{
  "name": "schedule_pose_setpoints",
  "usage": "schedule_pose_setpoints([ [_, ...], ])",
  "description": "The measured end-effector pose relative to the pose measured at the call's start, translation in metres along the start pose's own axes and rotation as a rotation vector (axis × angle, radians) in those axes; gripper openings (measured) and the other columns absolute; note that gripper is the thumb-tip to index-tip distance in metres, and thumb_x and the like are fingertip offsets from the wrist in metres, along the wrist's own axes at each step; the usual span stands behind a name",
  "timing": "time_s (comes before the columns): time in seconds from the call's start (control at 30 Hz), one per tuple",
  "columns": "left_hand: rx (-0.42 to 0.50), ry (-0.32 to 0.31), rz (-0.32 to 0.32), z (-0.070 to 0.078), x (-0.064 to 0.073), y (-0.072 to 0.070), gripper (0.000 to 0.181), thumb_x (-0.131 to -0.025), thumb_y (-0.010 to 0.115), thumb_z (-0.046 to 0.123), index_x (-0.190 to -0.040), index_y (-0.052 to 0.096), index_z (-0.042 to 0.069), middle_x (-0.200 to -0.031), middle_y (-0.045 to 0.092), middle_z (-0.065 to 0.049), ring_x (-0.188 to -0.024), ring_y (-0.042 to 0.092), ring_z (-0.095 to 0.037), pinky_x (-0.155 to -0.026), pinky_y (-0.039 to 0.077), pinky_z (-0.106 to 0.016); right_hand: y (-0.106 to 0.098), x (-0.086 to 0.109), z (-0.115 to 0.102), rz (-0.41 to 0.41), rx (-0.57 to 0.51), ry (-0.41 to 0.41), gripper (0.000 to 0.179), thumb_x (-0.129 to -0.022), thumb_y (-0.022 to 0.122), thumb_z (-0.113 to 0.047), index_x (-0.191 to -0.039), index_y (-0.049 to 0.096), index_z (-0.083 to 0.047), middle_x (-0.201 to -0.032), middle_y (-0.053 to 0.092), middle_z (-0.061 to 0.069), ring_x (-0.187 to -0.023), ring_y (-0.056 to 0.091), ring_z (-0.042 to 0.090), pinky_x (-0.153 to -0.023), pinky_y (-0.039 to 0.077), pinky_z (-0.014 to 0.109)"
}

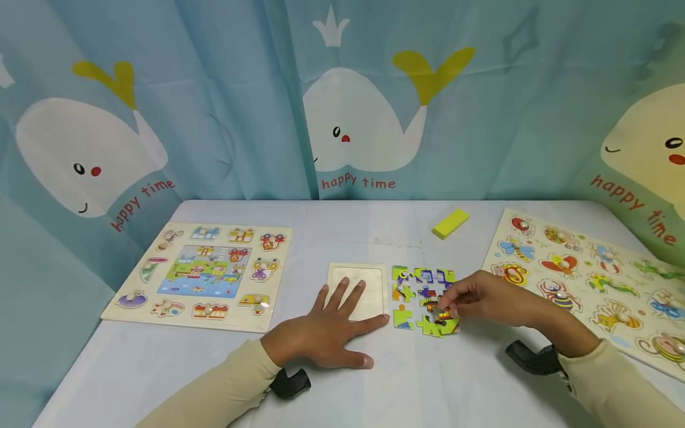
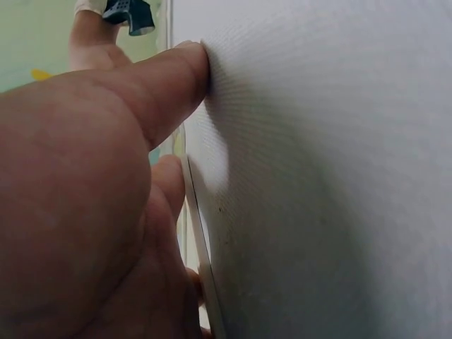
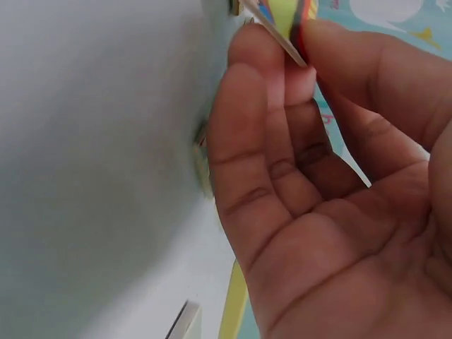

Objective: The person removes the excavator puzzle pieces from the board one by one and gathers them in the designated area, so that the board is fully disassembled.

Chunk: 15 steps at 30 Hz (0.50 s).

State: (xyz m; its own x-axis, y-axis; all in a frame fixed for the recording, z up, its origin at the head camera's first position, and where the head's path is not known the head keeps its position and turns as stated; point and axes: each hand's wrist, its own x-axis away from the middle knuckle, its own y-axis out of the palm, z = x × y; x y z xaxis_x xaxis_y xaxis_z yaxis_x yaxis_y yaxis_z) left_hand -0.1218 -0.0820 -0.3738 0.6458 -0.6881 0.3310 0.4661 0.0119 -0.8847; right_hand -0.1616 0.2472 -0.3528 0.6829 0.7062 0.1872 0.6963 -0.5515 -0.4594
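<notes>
My left hand (image 1: 325,336) lies with its fingers spread, fingertips over the small pale wooden tray (image 1: 376,300) and thumb on the white cloth. In the left wrist view the thumb (image 2: 173,88) touches the cloth beside the tray's edge. Right of the tray lie several green jigsaw pieces (image 1: 402,319) in loose rows with gaps between them. Above their lower right part, my right hand (image 1: 484,300) pinches one jigsaw piece (image 3: 286,18) between thumb and fingers. That piece is tilted in the right wrist view, and its picture is partly hidden.
A wooden vehicle peg puzzle (image 1: 278,267) lies at the left, and a large insect peg board (image 1: 495,252) at the right. Behind the jigsaw pieces sits a yellow-green block (image 1: 451,224). A blue curtain (image 1: 241,119) with whales hangs along the table's back edge.
</notes>
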Motion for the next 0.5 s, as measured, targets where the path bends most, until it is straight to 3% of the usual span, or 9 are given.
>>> schedule_pose_setpoints([
  [0.23, -0.015, 0.0, 0.007, 0.0013, 0.0013, 0.0003, 0.069, -0.092, 0.051, 0.061, -0.153, 0.023, 0.044, -0.161, -0.013, -0.011, -0.143, -0.021, -0.034, -0.11, -0.007, -0.06, -0.0015, 0.0068, 0.0051, -0.013, 0.03, 0.059, 0.014, -0.093, 0.064, -0.004, -0.104, 0.071, -0.004, -0.103, 0.069, 0.005, -0.087, 0.06, 0.011, -0.076, 0.05, 0.024],
  [0.5, -0.015, -0.003, 0.01, 0.0019, 0.0014, -0.0003, 0.069, -0.093, 0.051, 0.061, -0.153, 0.023, 0.044, -0.161, -0.013, -0.011, -0.144, -0.02, -0.034, -0.11, -0.006, -0.06, -0.0024, 0.0092, 0.0065, 0.015, 0.097, 0.055, 0.013, -0.092, 0.064, -0.002, -0.103, 0.071, -0.004, -0.095, 0.068, 0.002, -0.081, 0.057, 0.009, -0.071, 0.049, 0.024],
])
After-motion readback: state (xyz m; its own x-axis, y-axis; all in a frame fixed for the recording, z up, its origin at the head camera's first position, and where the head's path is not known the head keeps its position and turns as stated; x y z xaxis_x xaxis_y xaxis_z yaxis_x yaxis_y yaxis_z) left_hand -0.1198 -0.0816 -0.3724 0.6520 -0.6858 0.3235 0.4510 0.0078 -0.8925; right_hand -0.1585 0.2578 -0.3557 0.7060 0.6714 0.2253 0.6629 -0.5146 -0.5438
